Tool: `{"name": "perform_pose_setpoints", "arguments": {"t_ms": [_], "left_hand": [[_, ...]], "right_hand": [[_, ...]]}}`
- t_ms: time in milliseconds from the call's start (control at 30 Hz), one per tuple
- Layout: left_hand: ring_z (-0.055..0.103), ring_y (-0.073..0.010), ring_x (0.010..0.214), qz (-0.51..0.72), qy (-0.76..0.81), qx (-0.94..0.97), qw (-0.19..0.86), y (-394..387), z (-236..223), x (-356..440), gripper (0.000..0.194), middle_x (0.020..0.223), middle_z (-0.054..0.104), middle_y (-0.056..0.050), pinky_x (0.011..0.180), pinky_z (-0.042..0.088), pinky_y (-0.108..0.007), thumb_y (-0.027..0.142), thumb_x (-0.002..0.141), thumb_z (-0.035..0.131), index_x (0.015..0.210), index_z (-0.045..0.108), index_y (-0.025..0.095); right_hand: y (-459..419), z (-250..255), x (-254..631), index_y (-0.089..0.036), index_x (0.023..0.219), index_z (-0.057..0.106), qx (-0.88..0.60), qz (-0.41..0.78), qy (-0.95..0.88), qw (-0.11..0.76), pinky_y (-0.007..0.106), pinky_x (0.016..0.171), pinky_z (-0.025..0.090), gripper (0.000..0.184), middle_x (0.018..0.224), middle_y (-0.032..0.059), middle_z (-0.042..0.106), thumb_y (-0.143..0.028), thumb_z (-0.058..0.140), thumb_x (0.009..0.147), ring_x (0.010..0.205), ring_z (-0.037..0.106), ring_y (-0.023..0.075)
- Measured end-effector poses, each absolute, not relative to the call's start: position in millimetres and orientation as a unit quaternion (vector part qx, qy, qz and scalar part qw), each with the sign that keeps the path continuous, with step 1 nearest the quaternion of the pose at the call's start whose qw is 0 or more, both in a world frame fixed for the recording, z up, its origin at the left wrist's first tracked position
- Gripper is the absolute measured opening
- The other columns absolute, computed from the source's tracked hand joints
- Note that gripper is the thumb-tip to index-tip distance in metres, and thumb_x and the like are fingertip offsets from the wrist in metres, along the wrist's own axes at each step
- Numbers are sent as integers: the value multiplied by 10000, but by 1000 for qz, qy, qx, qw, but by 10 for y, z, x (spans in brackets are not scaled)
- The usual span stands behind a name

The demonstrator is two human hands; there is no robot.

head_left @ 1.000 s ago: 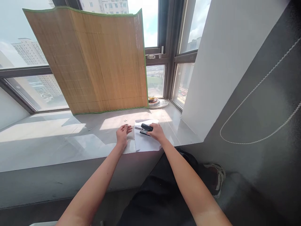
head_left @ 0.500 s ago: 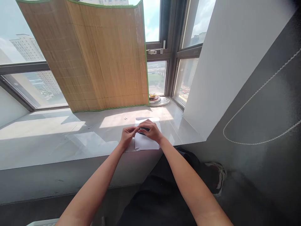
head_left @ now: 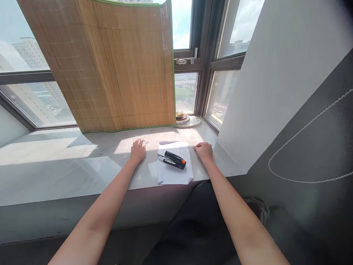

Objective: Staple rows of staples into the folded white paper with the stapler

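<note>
A black stapler [head_left: 178,163] with an orange mark lies on a stack of white paper [head_left: 172,178]. From its left end a metal part sticks out. Handwriting covers the upper right of the top sheet. My left hand [head_left: 138,150] rests on the sill left of the paper, fingers apart and holding nothing, beside a few tiny staple-like pieces [head_left: 147,142]. To the right of the paper is my right hand [head_left: 204,151], its fingers closed together at the tips. Whether anything small is pinched there I cannot make out. Neither hand touches the stapler.
The pale window sill [head_left: 68,165] runs across the view. A bamboo mat [head_left: 127,73] with green edging leans against the window. Stacked plates [head_left: 183,119] stand in the corner. A beaded cord [head_left: 298,182] hangs at right, above a bin [head_left: 260,209] on the floor.
Both hands have let go of the stapler, which now lies on the paper. My left hand has moved left towards the small pieces, my right hand to the right of the paper.
</note>
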State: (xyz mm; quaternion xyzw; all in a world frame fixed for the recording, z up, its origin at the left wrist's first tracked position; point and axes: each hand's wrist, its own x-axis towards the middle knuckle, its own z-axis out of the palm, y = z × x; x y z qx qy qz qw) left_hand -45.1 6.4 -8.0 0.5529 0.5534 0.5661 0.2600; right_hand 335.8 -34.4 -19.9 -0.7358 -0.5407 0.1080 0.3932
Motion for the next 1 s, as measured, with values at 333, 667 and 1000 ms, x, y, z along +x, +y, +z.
{"name": "perform_pose_setpoints", "arguments": {"t_ms": [333, 667, 1000], "left_hand": [[520, -360, 1381, 519, 568, 572, 284, 123, -280, -477, 222, 1003, 686, -138, 1226, 335, -434, 65, 825, 647, 699, 602, 241], [562, -313, 1252, 496, 543, 609, 296, -78, -108, -430, 221, 998, 656, -96, 1109, 406, -359, 24, 817, 644, 777, 645, 241], [565, -341, 1242, 579, 445, 604, 319, -681, -134, -33, 158, 1022, 642, -131, 1108, 438, -399, 111, 897, 685, 971, 699, 249]], "right_hand": [[334, -260, 3385, -215, 969, 831, -745, 97, -559, 351, 367, 942, 498, 189, 1058, 100, 786, -234, 666, 880, 1049, 702, 269], [-327, -295, 3272, -222, 849, 819, -743, 100, -533, 391, 319, 845, 514, 233, 885, 84, 789, -112, 621, 795, 912, 727, 252], [-781, 51, 2573, -218, 972, 748, -531, 120, -532, 648, 335, 713, 541, 272, 837, 61, 746, -362, 518, 966, 792, 692, 236]]}}
